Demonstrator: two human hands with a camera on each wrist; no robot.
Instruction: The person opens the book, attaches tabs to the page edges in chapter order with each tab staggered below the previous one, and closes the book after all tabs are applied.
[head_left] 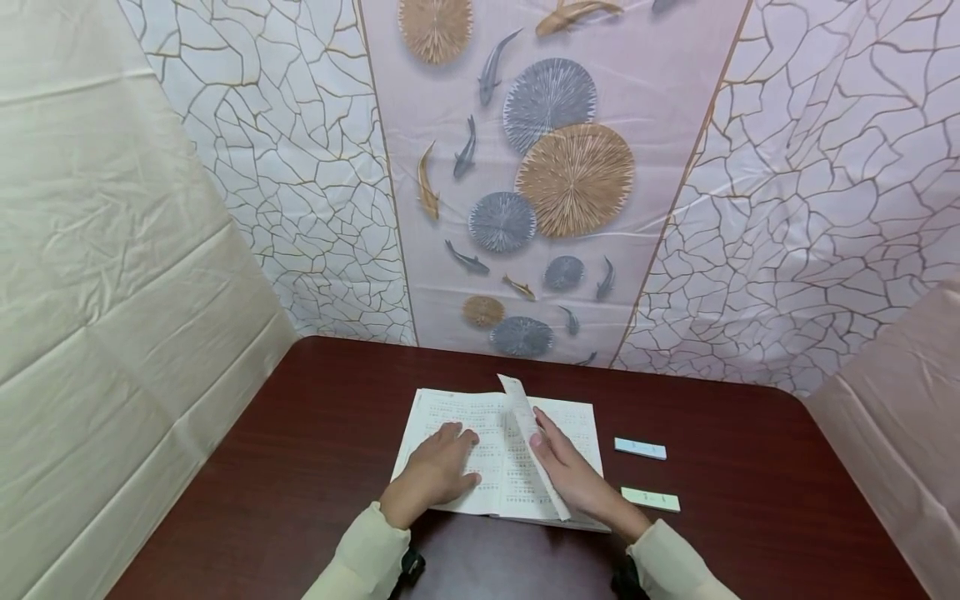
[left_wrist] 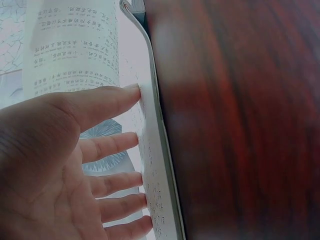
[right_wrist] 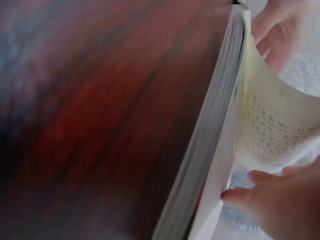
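Observation:
An open book (head_left: 480,454) with printed text lies on the dark table (head_left: 300,467). One page (head_left: 519,400) stands lifted from its right half, curving upward. My right hand (head_left: 573,475) holds this page near its free edge, the thumb against one side. My left hand (head_left: 438,462) rests over the left half, fingers spread and lightly bent. In the left wrist view, its fingertips (left_wrist: 131,140) lie near the page surface. The right wrist view shows the curved page (right_wrist: 280,120) beside my right fingers (right_wrist: 237,197); exact contact is partly hidden.
To the right of the book lie a blue strip (head_left: 640,448) and a green strip (head_left: 649,499), small and flat. A patterned cloth wall (head_left: 502,275) stands behind the table. Plain cloth panels (head_left: 112,333) close off both sides.

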